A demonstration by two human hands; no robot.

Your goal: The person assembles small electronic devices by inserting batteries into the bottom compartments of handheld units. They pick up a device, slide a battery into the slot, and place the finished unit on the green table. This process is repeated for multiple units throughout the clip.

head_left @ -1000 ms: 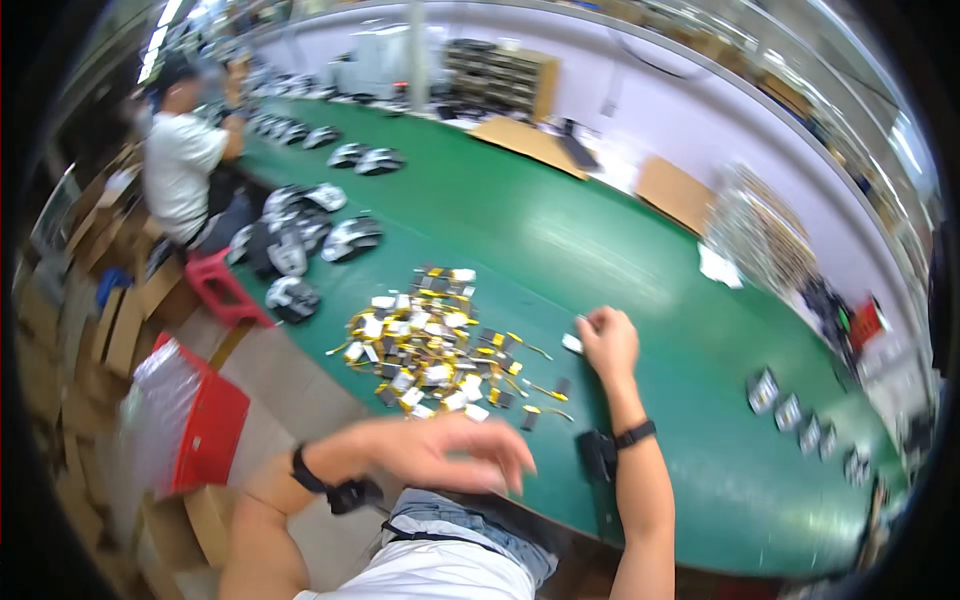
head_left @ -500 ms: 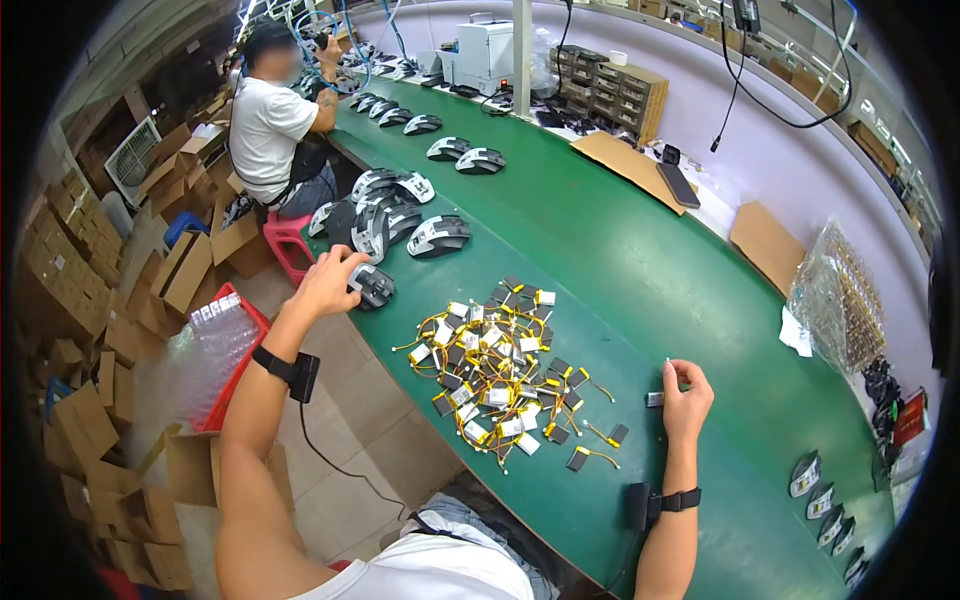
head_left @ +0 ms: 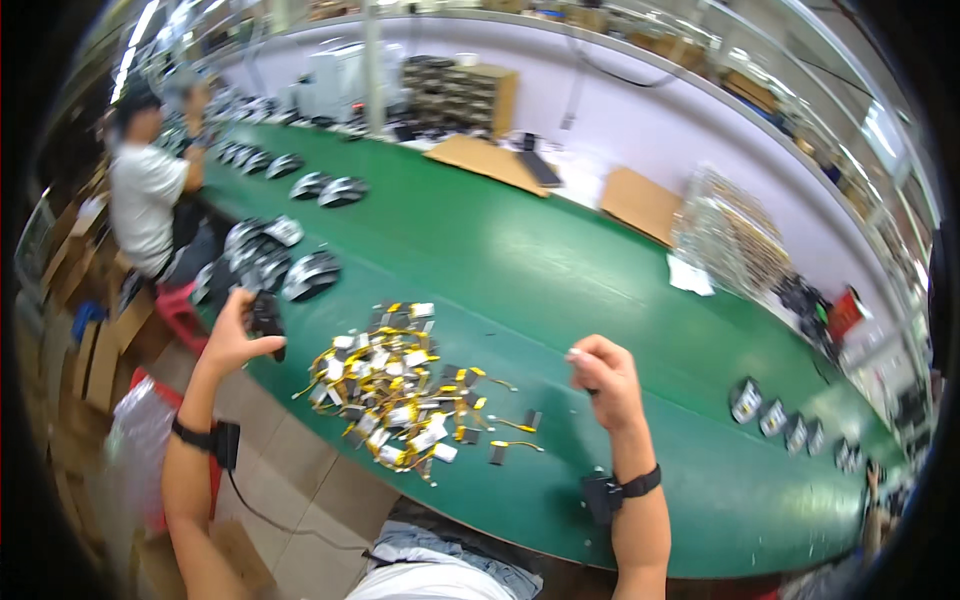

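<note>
A dark computer mouse (head_left: 267,320) is in my left hand (head_left: 232,338), thumb on its near side, at the table's left edge. My right hand (head_left: 610,380) is closed above the table, right of the battery heap. A white tip shows at its fingertips and a dark edge below them; this looks like a small battery with its connector, mostly hidden by the fingers. Between my hands lies a heap of small batteries (head_left: 395,385) with yellow tape and thin wires. A few loose batteries (head_left: 497,453) lie at its right side. Black-and-white mice (head_left: 312,275) are clustered beyond my left hand.
More mice (head_left: 343,191) stand farther along the green table (head_left: 520,240). Mouse shells (head_left: 745,400) line up at the right. Cardboard sheets (head_left: 640,205) and bagged trays (head_left: 735,225) lie along the wall. A person (head_left: 150,190) sits at the far left, near cartons.
The view has swung right. My left hand has gone from resting on the mouse to gripping it at the table edge. My right hand remains closed and has turned, its fingertips pointing leftward.
</note>
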